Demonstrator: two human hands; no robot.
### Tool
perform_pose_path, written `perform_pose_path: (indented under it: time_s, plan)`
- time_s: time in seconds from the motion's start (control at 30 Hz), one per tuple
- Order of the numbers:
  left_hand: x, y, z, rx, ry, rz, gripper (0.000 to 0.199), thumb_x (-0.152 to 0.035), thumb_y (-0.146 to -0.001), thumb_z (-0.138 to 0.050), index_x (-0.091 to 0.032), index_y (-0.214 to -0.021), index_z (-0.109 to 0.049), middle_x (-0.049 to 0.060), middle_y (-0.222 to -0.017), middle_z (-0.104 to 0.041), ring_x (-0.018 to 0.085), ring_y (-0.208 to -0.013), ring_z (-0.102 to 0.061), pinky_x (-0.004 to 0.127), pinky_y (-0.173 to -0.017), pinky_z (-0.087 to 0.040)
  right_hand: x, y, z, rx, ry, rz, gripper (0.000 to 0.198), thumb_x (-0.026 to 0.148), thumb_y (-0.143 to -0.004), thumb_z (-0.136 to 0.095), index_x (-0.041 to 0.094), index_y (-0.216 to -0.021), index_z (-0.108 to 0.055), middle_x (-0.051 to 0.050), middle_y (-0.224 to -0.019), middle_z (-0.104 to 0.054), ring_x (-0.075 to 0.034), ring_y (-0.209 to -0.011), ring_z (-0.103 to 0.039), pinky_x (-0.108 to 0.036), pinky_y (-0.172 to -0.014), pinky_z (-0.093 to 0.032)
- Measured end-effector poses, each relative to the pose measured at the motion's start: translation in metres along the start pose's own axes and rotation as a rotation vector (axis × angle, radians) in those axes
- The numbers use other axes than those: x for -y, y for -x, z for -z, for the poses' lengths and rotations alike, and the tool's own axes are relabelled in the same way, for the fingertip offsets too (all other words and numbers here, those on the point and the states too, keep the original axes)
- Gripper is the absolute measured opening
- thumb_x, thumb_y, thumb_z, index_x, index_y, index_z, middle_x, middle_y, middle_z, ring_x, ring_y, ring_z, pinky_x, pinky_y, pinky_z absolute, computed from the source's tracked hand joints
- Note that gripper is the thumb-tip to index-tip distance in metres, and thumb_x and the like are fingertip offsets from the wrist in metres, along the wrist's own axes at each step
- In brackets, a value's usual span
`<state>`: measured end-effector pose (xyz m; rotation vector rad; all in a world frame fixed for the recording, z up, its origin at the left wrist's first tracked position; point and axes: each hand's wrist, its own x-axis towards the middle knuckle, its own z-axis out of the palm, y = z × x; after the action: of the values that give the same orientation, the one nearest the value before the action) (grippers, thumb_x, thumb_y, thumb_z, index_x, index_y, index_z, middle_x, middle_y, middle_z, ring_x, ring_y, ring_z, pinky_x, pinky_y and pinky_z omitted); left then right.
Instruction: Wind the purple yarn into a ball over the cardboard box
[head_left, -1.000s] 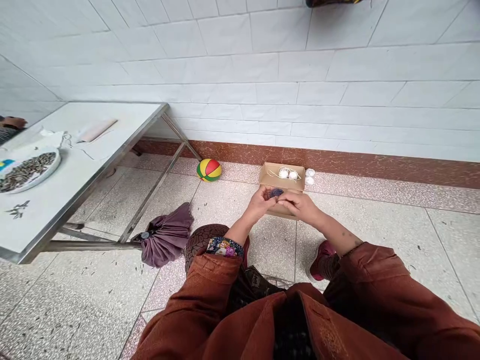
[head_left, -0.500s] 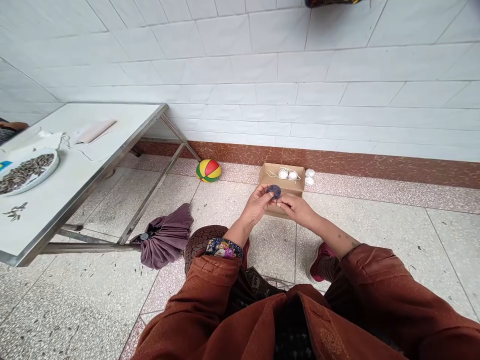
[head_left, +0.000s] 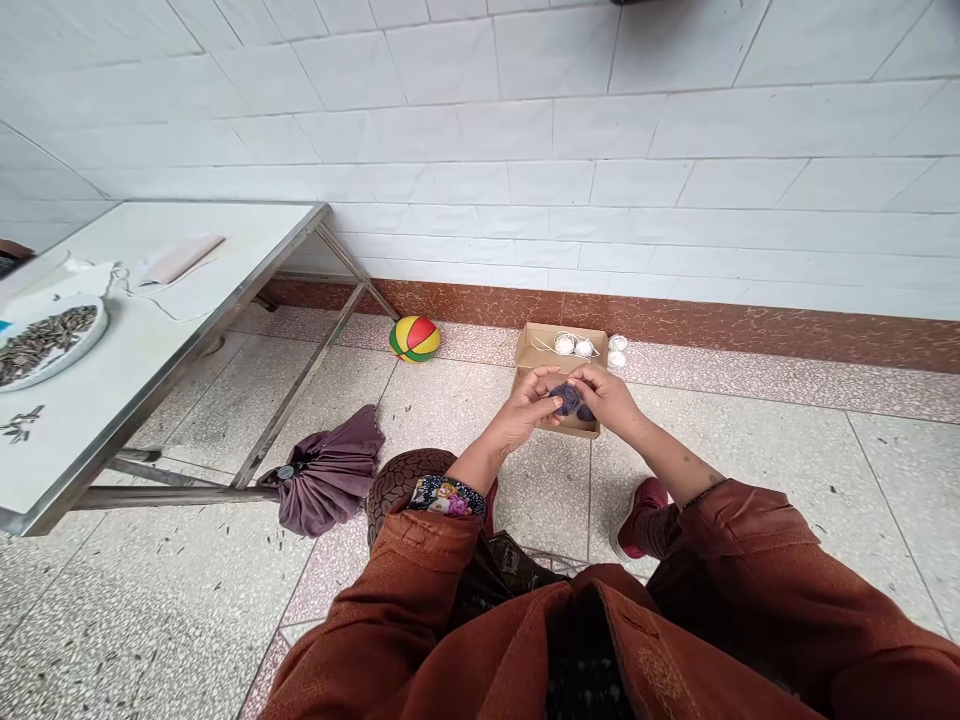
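My left hand (head_left: 531,408) grips a small dark blue-grey ball of yarn (head_left: 566,399) between thumb and fingers. Against the ball's upper right side, my right hand (head_left: 606,398) is closed in a pinch on its yarn; the strand itself is too fine to see clearly. Both hands are over the open cardboard box (head_left: 525,350) on the floor. A second dark ball (head_left: 585,412) shows in the box's near part, below my right fingers. Two white yarn balls (head_left: 574,345) with loose strands lie in its far part.
More white balls (head_left: 617,350) sit right of the box. By the wall lies a striped toy ball (head_left: 415,339). A folded purple umbrella (head_left: 330,475) leans near the metal-framed table (head_left: 172,330), which bears a plate (head_left: 97,335) of sunflower seeds and a pinkish packet (head_left: 184,260).
My right hand has gone from the ball's lower right round to its upper right. The ball has shifted slightly right and down, uncovering the second dark ball in the box.
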<state>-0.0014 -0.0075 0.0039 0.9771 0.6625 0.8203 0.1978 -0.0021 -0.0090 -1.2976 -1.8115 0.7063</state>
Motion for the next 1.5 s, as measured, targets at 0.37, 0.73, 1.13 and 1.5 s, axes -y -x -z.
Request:
perform_pose_path:
  time_s: [0.37,0.73,1.13,1.5]
  plan:
    - [0.007,-0.011,0.009,-0.344,-0.082,-0.085,0.052,-0.039,-0.065,-0.09,-0.019,-0.102,-0.059,0.001,-0.095,-0.065,0.012,-0.08,-0.059,0.027,-0.072,-0.049,0.015,0.016,-0.008,0.321,0.077,0.294,0.02,0.031,-0.103,-0.052,0.024,-0.1,-0.07,-0.007,-0.097,-0.071,-0.022,-0.088,-0.067,-0.035,-0.08,-0.052]
    - [0.007,-0.002,-0.004,-0.069,-0.06,0.017,0.046,-0.041,-0.071,-0.087,-0.018,-0.102,-0.062,0.003,-0.1,-0.064,0.013,-0.086,-0.059,0.026,-0.072,-0.048,0.009,-0.009,0.007,-0.003,-0.073,0.061,0.018,0.03,-0.096,-0.059,0.023,-0.083,-0.069,-0.005,-0.083,-0.07,-0.022,-0.083,-0.064,-0.037,-0.081,-0.051]
    - [0.004,-0.005,0.002,-0.166,0.087,-0.067,0.048,-0.033,-0.07,-0.086,-0.02,-0.111,-0.065,0.006,-0.113,-0.067,0.016,-0.097,-0.062,0.031,-0.084,-0.051,-0.002,0.007,-0.012,0.159,0.008,0.005,0.015,0.023,-0.094,-0.057,0.023,-0.093,-0.072,-0.004,-0.09,-0.074,-0.021,-0.087,-0.067,-0.033,-0.079,-0.051]
    - [0.01,-0.009,0.008,-0.19,-0.201,-0.028,0.047,-0.024,-0.066,-0.084,-0.019,-0.107,-0.063,0.001,-0.096,-0.066,0.013,-0.084,-0.059,0.029,-0.083,-0.045,0.02,0.001,0.006,0.065,-0.09,0.12,0.018,0.035,-0.099,-0.059,0.025,-0.091,-0.072,-0.005,-0.088,-0.071,-0.021,-0.084,-0.066,-0.036,-0.08,-0.052]
